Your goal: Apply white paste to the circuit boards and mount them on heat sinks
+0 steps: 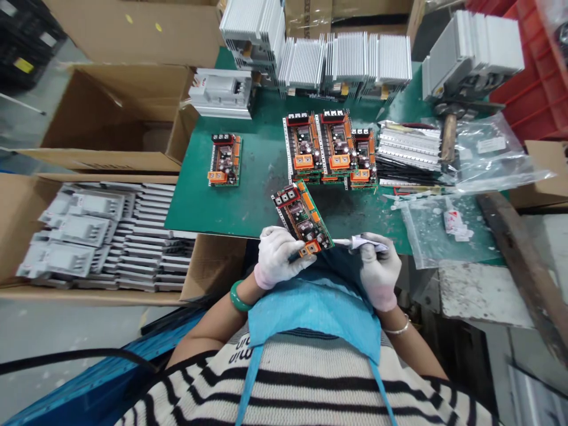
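My left hand [278, 258], in a white glove, is closed on the lower end of a circuit board [305, 214]. The board is tilted, its orange and black terminal blocks facing up, in front of the green table's near edge. My right hand [380, 273], gloved too, grips a small white squeeze tube [357, 241]. Its narrow nozzle points left and reaches the board's lower right edge; whether it touches cannot be made out. Just beyond, several similar circuit boards [339, 142] are stacked on the green table [261, 207]. A single circuit board [225, 160] lies further left.
Finned metal heat sinks [302, 62] line the table's back. To the right are metal strips [410, 148], a hammer [449, 137] and plastic bags [452, 228]. A carton [190, 278] of grey metal covers [84, 236] stands left, below another open carton [110, 112].
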### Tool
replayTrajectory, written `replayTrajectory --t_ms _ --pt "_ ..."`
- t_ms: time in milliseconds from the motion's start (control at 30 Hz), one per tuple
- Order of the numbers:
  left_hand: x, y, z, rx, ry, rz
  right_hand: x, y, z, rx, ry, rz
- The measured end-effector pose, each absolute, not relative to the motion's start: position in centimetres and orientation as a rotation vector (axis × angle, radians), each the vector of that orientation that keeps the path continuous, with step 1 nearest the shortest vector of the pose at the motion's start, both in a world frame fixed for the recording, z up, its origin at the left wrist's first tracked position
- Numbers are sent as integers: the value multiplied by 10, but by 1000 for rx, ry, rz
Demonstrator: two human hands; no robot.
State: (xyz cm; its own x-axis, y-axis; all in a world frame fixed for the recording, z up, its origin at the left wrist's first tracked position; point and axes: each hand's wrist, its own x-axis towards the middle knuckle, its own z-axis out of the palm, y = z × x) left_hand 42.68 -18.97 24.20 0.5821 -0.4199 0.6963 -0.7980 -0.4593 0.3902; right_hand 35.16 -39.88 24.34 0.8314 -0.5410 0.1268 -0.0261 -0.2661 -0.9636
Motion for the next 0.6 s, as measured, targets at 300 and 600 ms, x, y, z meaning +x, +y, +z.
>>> replayTrajectory --t_ms 300,600 --pt "429 -187 244 2148 -1010 750 354 -403 240 -2035 170 -646" --pt "450 -157 250 2275 -948 871 375 -407 240 -1418 605 -381"
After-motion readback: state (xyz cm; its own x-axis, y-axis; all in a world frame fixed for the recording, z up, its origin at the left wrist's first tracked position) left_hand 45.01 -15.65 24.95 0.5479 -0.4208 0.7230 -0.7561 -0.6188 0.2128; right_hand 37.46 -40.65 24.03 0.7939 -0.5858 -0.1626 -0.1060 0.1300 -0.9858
